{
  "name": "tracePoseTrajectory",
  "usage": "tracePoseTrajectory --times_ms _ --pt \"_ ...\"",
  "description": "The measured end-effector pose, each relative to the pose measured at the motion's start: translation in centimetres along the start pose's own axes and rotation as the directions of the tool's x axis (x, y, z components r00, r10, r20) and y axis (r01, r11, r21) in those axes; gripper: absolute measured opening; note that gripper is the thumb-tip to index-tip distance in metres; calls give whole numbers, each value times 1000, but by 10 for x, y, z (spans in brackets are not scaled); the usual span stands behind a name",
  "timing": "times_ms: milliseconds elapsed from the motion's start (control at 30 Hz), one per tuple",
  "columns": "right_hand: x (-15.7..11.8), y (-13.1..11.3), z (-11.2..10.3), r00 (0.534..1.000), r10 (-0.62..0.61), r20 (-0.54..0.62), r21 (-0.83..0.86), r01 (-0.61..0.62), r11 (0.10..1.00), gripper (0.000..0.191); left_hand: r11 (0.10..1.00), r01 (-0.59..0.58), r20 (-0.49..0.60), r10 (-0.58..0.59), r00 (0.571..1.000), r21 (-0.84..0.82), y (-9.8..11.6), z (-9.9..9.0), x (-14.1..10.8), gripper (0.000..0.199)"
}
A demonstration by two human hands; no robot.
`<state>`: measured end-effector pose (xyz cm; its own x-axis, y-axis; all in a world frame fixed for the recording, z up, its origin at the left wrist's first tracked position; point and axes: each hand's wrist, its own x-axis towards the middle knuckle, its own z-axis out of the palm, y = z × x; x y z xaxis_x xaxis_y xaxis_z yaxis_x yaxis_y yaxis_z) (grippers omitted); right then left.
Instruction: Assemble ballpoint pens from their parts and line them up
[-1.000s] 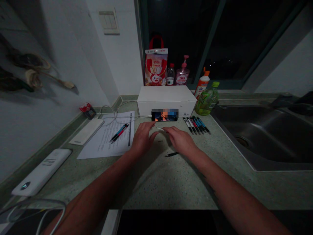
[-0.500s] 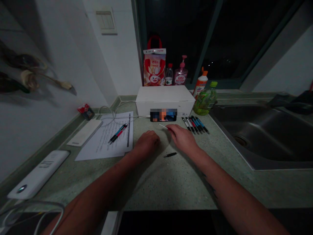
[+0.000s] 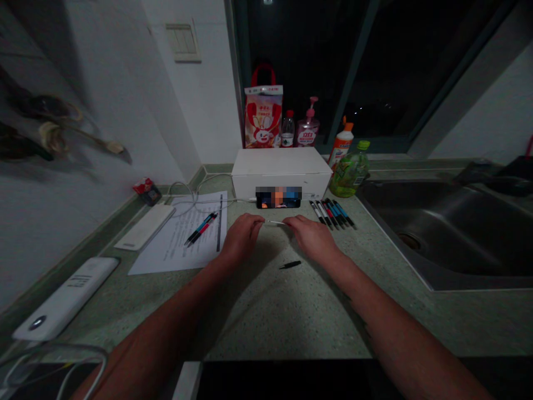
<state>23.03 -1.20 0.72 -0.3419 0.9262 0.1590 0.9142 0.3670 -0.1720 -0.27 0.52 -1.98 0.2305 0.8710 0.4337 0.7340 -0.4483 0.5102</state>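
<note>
A thin white pen refill (image 3: 276,223) spans the gap between my hands, just above the counter. My right hand (image 3: 312,236) pinches its right end between thumb and fingers. At its other end, the fingertips of my left hand (image 3: 241,236) are closed around the tip; any small part inside them is too small to make out. Below the hands a black pen part (image 3: 290,265) lies on the counter. A row of several pens (image 3: 333,214) in white, red and blue rests to the right of my right hand. Two more pens (image 3: 201,229) lie on a printed sheet (image 3: 175,253) at left.
A phone (image 3: 278,199) on a cable leans against a white box (image 3: 281,162). Bottles, including a green one (image 3: 350,172), stand behind. The steel sink (image 3: 458,233) is at right. White power banks (image 3: 145,226) and a long white device (image 3: 69,297) lie left.
My left hand has moved up and opened from a loose fist to a pinch at the refill's left end. My right hand has lowered the refill slightly, and it is now nearly level.
</note>
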Motion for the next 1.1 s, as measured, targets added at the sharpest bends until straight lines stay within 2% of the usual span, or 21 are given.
tracePoseTrajectory --times_ms 100,300,600,633,700,767,833,867,933,1000,1100 --pt "0 -1 -1 1000 -4 4 -9 5 1000 42 998 -49 -7 49 999 -30 -1 1 0 22" --pt "0 -2 -1 999 -25 23 -18 26 1000 42 999 -43 16 44 999 -14 -1 2 0 21" --pt "-4 -13 0 993 -98 68 6 97 995 38 990 -142 130 140 982 9 3 7 -4 22" --pt "-4 -12 1 993 -100 66 12 100 995 39 989 -143 118 140 983 18 3 8 -5 22" --pt "-2 -10 3 996 -81 44 28 80 996 40 991 -127 27 126 992 48 5 7 -6 26" --pt "0 -6 5 1000 -25 5 52 25 998 41 991 -103 -109 111 988 81 8 4 -6 36" --pt "2 -3 6 998 54 -44 87 -50 995 42 989 -121 -157 132 979 82 14 1 -7 32" --pt "3 -1 6 994 85 -66 103 -78 992 42 985 -159 -112 166 980 65 18 1 -9 25" --pt "3 0 6 989 105 -100 124 -92 988 44 966 -260 84 259 962 4 26 0 -12 12" --pt "3 1 6 989 89 -116 125 -74 989 44 942 -333 283 329 901 -38 34 2 -17 11" --pt "2 0 4 991 73 -109 125 -59 990 43 917 -397 425 372 825 -32 43 5 -21 16"
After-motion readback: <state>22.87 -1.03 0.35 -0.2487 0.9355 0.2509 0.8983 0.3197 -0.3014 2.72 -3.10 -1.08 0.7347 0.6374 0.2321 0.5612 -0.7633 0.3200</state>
